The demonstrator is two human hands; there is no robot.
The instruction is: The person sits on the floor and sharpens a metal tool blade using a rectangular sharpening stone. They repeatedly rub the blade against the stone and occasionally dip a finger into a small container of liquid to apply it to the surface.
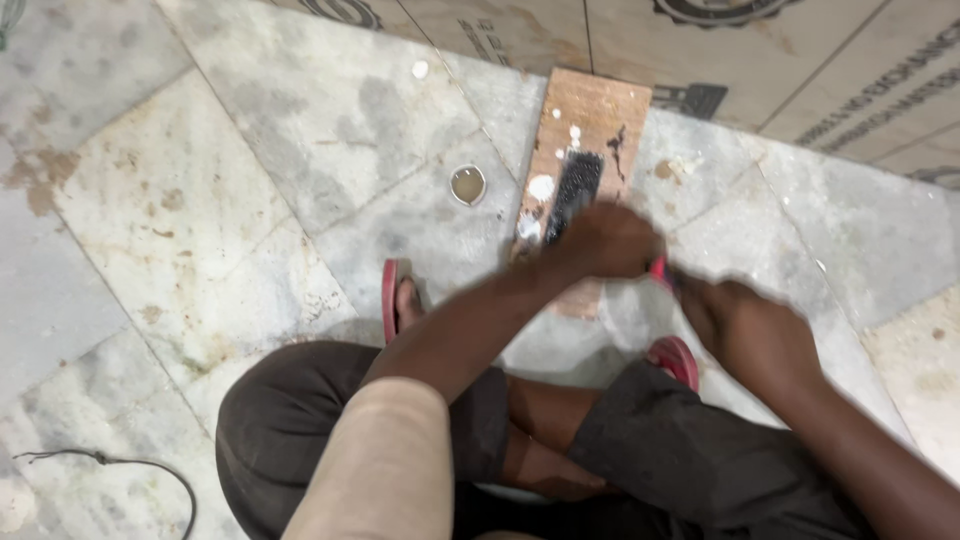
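Lying on the marble floor (pixel 250 200) in front of the squatting person, a small wooden board (pixel 590 130) carries white blobs and a black gritty strip (pixel 575 190). The left hand (pixel 605 242) rests over the near end of the board, its fingers curled down, but the blur hides what they grip. The right hand (pixel 745 325) is just beside it, closed on something red (pixel 660 270), perhaps a handle. To the left of the board stands a small round tin (pixel 467 184). Red sandals (pixel 392 295) are on both feet. Plywood sheets (pixel 760 70) lie beyond the board, and a dark cord (pixel 120 465) lies at lower left.
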